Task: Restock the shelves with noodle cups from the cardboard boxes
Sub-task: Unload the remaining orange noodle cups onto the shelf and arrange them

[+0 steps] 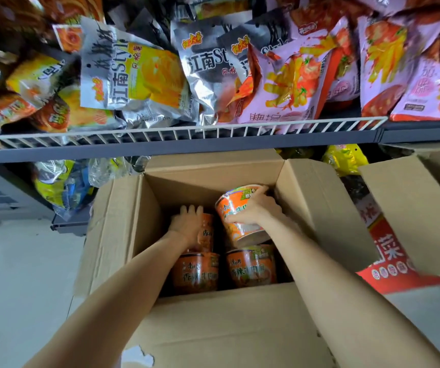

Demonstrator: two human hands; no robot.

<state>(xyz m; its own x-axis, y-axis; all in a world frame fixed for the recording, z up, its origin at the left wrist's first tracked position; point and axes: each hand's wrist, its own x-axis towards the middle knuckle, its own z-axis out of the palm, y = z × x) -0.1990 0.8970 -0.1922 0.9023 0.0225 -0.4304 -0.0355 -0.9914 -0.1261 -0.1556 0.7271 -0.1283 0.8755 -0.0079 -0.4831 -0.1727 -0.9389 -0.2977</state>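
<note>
Both hands down in the open cardboard box [123,224]; right hand [253,209] wrapped around a tilted noodle cup [233,229], left hand [188,224] gripping another cup [208,232] beside it; likely light, thin-walled (crushable, film slick); grip the sidewall, not the lid.

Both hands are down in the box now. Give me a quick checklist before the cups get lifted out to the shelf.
1. Right hand grips the tilted noodle cup: ok.
2. Left hand on the second cup; fingers round it: cannot tell.
3. Open box flaps spread, way out free: ok.
4. Lid of the tilted noodle cup sealed: cannot tell.
5. Room on the wire-fronted shelf, crowded with snack bags: not ok.
</note>
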